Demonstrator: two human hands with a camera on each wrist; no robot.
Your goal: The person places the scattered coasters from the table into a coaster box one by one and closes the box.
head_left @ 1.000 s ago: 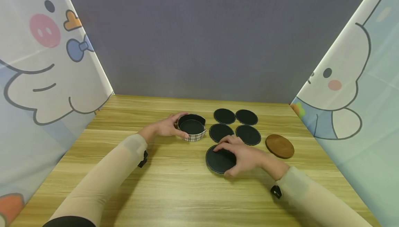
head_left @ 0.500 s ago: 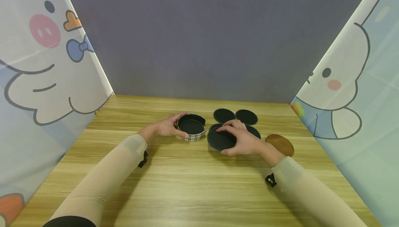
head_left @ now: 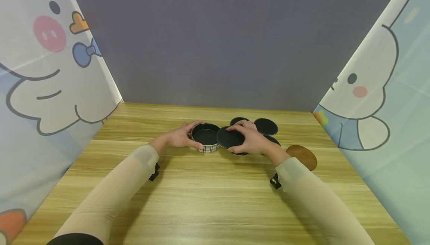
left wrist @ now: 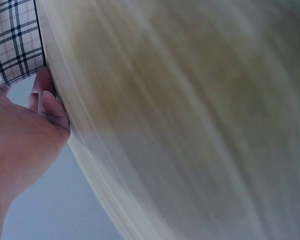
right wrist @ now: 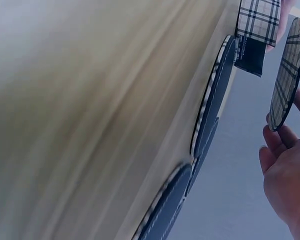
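Observation:
A round coaster holder (head_left: pixel 209 148), black inside with a plaid outer wall, stands on the wooden table. My left hand (head_left: pixel 181 136) grips its left side, thumb at the front; the plaid wall (left wrist: pixel 19 35) also shows in the left wrist view. Between thumb and fingers, my right hand (head_left: pixel 250 140) holds a round black coaster (head_left: pixel 230 137) by its edges, raised above the table. This coaster overlaps the holder's right rim in the head view. Its plaid underside (right wrist: pixel 288 75) faces the table in the right wrist view. Several similar coasters (head_left: pixel 266 126) lie behind the right hand, partly hidden.
A brown wooden disc (head_left: pixel 302 157) lies to the right, partly behind the right forearm. The wooden tabletop (head_left: pixel 198 200) extends toward the front. A dark grey panel (head_left: pixel 215 43) rises at the back, with cartoon-printed cloths (head_left: pixel 369 133) on both sides.
My right hand has lifted the held coaster off the table and carried it back and left to the holder's right rim. The left hand stays on the holder.

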